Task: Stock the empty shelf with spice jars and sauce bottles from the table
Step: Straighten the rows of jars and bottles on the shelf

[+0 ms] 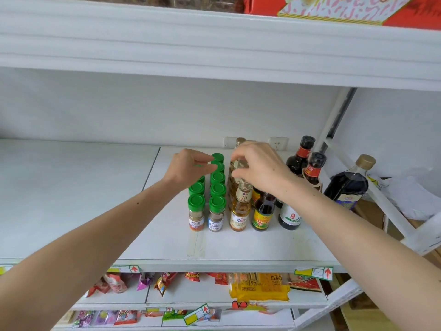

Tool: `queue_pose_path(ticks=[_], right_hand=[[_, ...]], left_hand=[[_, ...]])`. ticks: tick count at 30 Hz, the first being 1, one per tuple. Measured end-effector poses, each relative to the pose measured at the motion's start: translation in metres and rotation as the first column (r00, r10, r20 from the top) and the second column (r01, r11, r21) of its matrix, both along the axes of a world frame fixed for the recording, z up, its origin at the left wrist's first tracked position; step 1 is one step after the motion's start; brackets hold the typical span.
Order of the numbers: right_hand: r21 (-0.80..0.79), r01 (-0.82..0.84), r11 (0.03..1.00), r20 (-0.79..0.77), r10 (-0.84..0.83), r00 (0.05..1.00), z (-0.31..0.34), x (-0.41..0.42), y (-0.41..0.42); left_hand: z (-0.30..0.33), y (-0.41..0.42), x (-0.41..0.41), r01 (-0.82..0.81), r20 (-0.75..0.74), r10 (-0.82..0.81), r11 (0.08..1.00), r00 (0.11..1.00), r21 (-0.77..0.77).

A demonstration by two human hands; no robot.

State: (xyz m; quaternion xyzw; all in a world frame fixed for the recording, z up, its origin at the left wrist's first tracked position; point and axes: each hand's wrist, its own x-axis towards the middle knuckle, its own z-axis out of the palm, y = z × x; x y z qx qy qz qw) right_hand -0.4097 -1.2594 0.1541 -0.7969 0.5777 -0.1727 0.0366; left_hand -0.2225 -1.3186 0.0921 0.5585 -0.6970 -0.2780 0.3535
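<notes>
Shelf, white, middle tier: holds all stock listed below, grouped right of centre, the left part bare.

Spice jars, green caps, two rows running front to back, upright and touching. Front pair shows brown contents and paper labels.

Left hand: reaches in over the rear of the left jar row, fingers curled, thumb and fingertips pinching the green cap of a jar near the back of the rows. The jars nearer the front stand just below and in front of the wrist.

Amber bottles, clear glass with pale oil-coloured contents, one row just right of the jars, upright.

Right hand: above the amber row, fingers curled round the neck and top of a bottle in the middle of that row. The bottle's cap is hidden under the fingers. A further gold cap shows behind the hand.

Small dark bottle, yellow and green label, front, just right of the amber row and below the right wrist.

Dark bottle, white label, beside it to the right, partly hidden by the forearm.

Two dark bottles, black caps and red neck bands, at the rear right.

Large dark bottle, tan cap, beyond the shelf's right upright.

Lower shelves: snack packets, price tags with red arrows.

Upper shelf: a red box shows at top right.
</notes>
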Motion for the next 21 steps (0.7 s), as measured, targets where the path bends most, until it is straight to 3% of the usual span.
queue_pose_path(ticks=[5, 10, 15, 21], right_hand=[[0.146, -0.048, 0.988, -0.006, 0.050, 0.999, -0.028, 0.035, -0.009], [0.249, -0.032, 0.968, -0.242, 0.094, 0.966, -0.053, 0.055, -0.016], [0.229, -0.019, 0.973, -0.373, 0.106, 0.922, -0.073, 0.060, -0.021], [0.212, -0.041, 0.976, -0.412, 0.128, 0.902, -0.077, 0.059, -0.022]], left_hand=[[-0.026, 0.000, 0.026, -0.014, 0.007, 0.014, 0.998, 1.000, 0.059], [-0.047, 0.009, 0.037, -0.007, 0.060, 0.001, 0.994, 0.998, 0.108], [-0.059, 0.018, 0.041, 0.019, 0.121, -0.019, 1.000, 0.992, -0.005], [-0.062, 0.020, 0.039, 0.062, 0.170, -0.063, 0.998, 0.983, 0.009]])
